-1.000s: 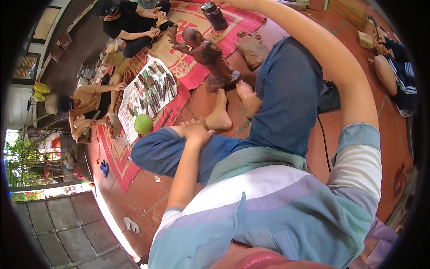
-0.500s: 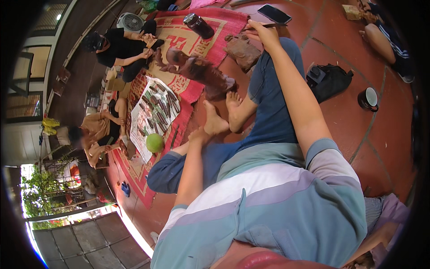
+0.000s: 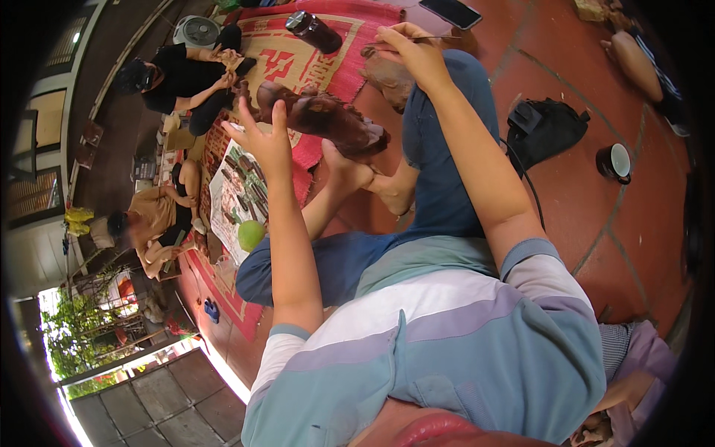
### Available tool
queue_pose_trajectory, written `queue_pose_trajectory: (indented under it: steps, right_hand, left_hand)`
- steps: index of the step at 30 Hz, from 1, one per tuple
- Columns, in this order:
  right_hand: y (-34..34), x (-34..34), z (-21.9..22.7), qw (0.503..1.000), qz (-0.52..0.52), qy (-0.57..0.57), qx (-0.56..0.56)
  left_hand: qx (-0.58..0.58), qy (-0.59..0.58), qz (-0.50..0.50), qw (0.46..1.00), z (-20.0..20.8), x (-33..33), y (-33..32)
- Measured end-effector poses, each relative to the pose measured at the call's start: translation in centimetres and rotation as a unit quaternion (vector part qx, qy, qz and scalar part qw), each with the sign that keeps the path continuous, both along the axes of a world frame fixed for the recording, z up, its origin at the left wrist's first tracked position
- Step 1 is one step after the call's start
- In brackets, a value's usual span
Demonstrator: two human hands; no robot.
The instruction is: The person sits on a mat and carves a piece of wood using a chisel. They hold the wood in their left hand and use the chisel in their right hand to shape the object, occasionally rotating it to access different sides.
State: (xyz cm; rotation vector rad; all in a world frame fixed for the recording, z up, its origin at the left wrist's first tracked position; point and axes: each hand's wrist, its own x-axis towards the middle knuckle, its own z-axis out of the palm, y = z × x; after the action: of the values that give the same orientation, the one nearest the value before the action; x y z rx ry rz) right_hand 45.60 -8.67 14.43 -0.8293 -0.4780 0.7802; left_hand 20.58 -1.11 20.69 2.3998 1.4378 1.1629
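While the left grip [image 3: 266, 147] stands wide near the carved figure [image 3: 322, 115], the right grip [image 3: 422, 61] holds what seems a slim tool [image 3: 445, 37].

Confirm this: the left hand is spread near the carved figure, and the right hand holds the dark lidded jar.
Not quite: the head view shows the right hand holding a thin dark tool; the jar is on the mat. The left hand is indeed spread near the carved figure.
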Motion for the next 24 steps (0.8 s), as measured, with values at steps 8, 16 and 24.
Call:
queue_pose_trajectory:
  steps: [8, 16, 24]
  right_hand:
    - [1.7, 1.5, -4.7, 0.999, 0.006, 0.017, -0.035]
    - [3.1, 1.3, -5.5, 0.996, 0.065, 0.031, -0.048]
    - [2.8, 1.1, -4.3, 0.993, 0.104, 0.021, -0.045]
  left_hand:
    - [-0.044, -0.059, 0.031, 0.997, -1.6, 2.6, 3.4]
    - [-0.071, -0.010, 0.001, 0.997, -0.9, 1.3, 3.6]
    - [-0.075, 0.017, -0.008, 0.997, -0.9, 0.4, 2.5]
